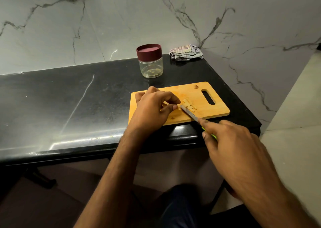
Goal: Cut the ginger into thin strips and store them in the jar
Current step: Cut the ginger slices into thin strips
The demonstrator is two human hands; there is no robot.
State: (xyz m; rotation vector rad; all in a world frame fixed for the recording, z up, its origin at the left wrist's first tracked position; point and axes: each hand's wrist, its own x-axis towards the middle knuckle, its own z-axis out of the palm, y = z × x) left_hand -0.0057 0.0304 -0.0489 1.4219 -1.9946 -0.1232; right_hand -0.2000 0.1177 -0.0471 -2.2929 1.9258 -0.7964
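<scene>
Ginger point(188, 104) lies in pale cut pieces near the middle of the wooden cutting board point(217, 109), which rests on the black countertop point(69, 106) with its slotted handle end pointing away toward the wall corner. The left hand point(152, 109) sits on the board just left of those pieces, its fingers curled and its thumb and forefinger tips pinched together right beside the ginger; whether a piece is held between them cannot be told, since the fingertips hide that spot. The right hand point(229, 141) comes in from the near right corner of the board, fingers wrapped round the green handle of a knife point(190, 114), with the forefinger stretched along the top. The knife's blade slants up and left across the board, its tip lying against the cut ginger next to the left fingertips. A small brown scrap point(196, 86) lies at the board's far edge near the handle slot, and a tiny bit sits near the board's front edge. Behind the board stands the jar point(150, 66), clear-sided, with its dark red lid point(149, 51) on. To the right of the jar, beyond the board's far corner, a crumpled striped cloth point(185, 52) lies against the marble wall point(121, 19).
</scene>
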